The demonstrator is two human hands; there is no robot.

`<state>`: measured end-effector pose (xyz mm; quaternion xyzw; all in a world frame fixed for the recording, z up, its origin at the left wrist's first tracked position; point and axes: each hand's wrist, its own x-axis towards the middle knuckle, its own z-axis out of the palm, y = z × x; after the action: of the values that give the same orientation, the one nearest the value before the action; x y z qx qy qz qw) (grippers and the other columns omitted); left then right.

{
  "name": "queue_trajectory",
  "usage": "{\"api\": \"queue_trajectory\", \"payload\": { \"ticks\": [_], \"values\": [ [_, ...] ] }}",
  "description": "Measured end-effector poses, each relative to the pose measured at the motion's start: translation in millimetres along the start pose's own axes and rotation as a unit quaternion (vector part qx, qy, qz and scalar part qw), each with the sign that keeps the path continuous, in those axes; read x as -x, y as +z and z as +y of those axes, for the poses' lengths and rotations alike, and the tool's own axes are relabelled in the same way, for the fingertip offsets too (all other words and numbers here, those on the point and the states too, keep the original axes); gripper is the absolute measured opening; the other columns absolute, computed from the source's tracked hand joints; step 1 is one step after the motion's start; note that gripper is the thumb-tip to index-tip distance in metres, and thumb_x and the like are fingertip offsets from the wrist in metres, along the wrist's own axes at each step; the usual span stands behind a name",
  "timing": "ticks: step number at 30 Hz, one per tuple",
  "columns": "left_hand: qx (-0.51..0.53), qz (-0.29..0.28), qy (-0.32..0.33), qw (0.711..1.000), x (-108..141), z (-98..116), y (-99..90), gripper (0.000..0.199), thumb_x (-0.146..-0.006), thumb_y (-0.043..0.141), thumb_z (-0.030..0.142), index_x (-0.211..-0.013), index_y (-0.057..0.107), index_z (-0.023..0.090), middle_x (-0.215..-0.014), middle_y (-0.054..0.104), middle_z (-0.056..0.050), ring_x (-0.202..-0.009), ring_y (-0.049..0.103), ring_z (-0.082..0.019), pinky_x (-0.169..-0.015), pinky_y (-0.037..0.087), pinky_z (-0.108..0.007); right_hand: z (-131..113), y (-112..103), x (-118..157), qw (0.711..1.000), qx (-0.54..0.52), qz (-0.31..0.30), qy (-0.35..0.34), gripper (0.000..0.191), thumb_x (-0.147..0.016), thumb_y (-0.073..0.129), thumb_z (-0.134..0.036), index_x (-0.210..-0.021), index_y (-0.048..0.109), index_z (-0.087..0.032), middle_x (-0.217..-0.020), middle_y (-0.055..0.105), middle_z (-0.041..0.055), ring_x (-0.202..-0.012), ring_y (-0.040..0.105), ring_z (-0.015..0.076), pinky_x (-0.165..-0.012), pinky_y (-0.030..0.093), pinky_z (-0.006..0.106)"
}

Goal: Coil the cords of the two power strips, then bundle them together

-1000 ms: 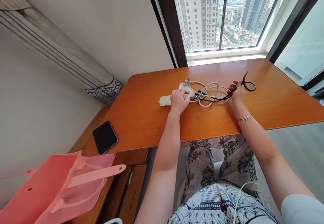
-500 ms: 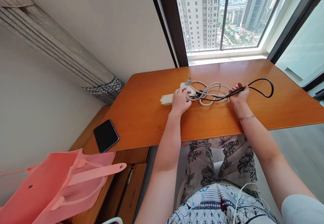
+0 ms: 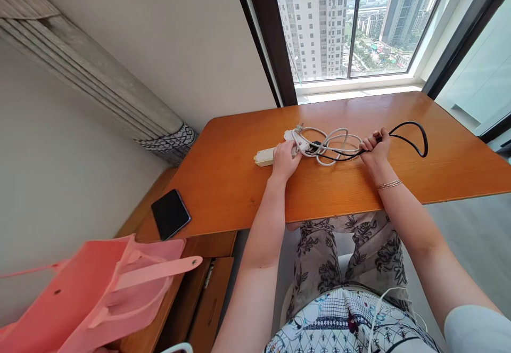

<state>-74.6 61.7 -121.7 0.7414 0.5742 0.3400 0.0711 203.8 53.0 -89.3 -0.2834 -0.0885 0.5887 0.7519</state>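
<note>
My left hand [image 3: 285, 159] grips a white power strip [image 3: 264, 156] that lies on the wooden table [image 3: 223, 188]; its left end sticks out past my fingers. A bundle of looped white cable [image 3: 329, 139] spreads out between my two hands. Closed around a doubled black cable [image 3: 417, 125], my right hand [image 3: 375, 148] has a loop of it standing out to the right. From there the black cable runs left to a black plug [image 3: 315, 147] beside the power strip. What my left fingers cover of the strip is hidden.
On the table's left corner lies a black tablet or phone [image 3: 171, 214]. An open pink bag [image 3: 104, 289] stands at the lower left, near wooden drawers [image 3: 211, 300]. A window [image 3: 351, 33] is behind the table, and a tied curtain [image 3: 120, 87] hangs at the left.
My right hand has closed more tightly around the black cable, and its free loop has shifted slightly left. My left hand stays at the power strip. The view has moved slightly.
</note>
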Motion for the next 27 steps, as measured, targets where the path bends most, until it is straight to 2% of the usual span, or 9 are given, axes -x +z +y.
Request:
{"api": "queue_trajectory", "payload": {
  "ticks": [3,5,8,9,12,16,21,27],
  "values": [
    [0.01,-0.036,0.053,0.998,3,10,0.4,0.039,-0.082,0.059,0.018,-0.12,0.066,0.02,-0.128,0.071,-0.011,-0.123,0.062,-0.03,-0.11,0.044,-0.043,-1,0,3,0.999,-0.039,-0.022,0.005,0.056,-0.097,0.051,-0.059,-0.059,0.041,-0.02,-0.04,0.018,-0.0118,-0.034,0.017,0.0051,-0.034,0.019,0.018],
    [0.012,-0.048,0.083,0.995,8,18,2.7,0.046,-0.078,0.063,0.018,-0.124,0.065,0.021,-0.132,0.07,-0.01,-0.127,0.06,-0.03,-0.117,0.038,-0.045,-1,0,5,0.998,-0.054,-0.04,0.002,0.058,-0.098,0.048,-0.06,-0.057,0.04,-0.02,-0.04,0.017,-0.0113,-0.034,0.017,0.0052,-0.034,0.02,0.018],
    [0.021,-0.059,0.109,0.992,13,29,10.2,0.038,-0.08,0.07,0.029,-0.117,0.067,0.022,-0.131,0.07,-0.008,-0.13,0.058,-0.03,-0.126,0.022,-0.051,-1,0,6,0.996,-0.056,-0.064,-0.007,0.06,-0.098,0.048,-0.061,-0.055,0.04,-0.02,-0.041,0.017,-0.0109,-0.035,0.017,0.0054,-0.035,0.021,0.018],
    [0.025,-0.058,0.107,0.992,14,32,13.5,0.032,-0.082,0.071,0.034,-0.112,0.067,0.022,-0.128,0.071,-0.008,-0.129,0.06,-0.03,-0.126,0.02,-0.051,-1,0,6,0.996,-0.05,-0.071,-0.01,0.06,-0.097,0.049,-0.062,-0.055,0.04,-0.02,-0.041,0.017,-0.011,-0.035,0.016,0.0055,-0.035,0.021,0.018],
    [0.03,-0.033,0.072,0.996,12,35,22.2,0.021,-0.088,0.068,0.042,-0.095,0.067,0.022,-0.108,0.075,-0.008,-0.114,0.065,-0.028,-0.123,0.026,-0.049,0,0,6,0.996,-0.021,-0.082,-0.021,0.06,-0.094,0.053,-0.065,-0.055,0.04,-0.021,-0.041,0.016,-0.0115,-0.036,0.015,0.0059,-0.035,0.021,0.018],
    [0.011,0.038,0.015,0.999,9,30,24.3,0.021,-0.092,0.061,0.039,-0.078,0.061,0.022,-0.09,0.071,-0.008,-0.099,0.064,-0.027,-0.115,0.034,-0.048,0,0,3,0.997,-0.005,-0.065,-0.051,0.061,-0.093,0.052,-0.067,-0.055,0.037,-0.021,-0.042,0.014,-0.0118,-0.036,0.013,0.0063,-0.036,0.02,0.019],
    [-0.018,0.123,-0.018,0.992,9,24,17.9,0.017,-0.092,0.05,0.028,-0.081,0.061,0.021,-0.097,0.069,-0.012,-0.102,0.06,-0.029,-0.108,0.037,-0.047,-16,-6,-7,0.991,-0.059,-0.027,-0.114,0.062,-0.099,0.04,-0.064,-0.056,0.031,-0.021,-0.046,0.009,-0.0115,-0.038,0.01,0.0071,-0.036,0.018,0.02],
    [-0.004,0.11,0.007,0.994,10,27,16.9,0.016,-0.092,0.046,0.02,-0.087,0.061,0.021,-0.103,0.07,-0.011,-0.102,0.062,-0.028,-0.109,0.037,-0.045,-37,-11,-12,0.977,-0.106,0.014,-0.182,0.062,-0.103,0.026,-0.064,-0.058,0.024,-0.022,-0.051,0.003,-0.0106,-0.039,0.007,0.0077,-0.037,0.017,0.021]
  ]
}}
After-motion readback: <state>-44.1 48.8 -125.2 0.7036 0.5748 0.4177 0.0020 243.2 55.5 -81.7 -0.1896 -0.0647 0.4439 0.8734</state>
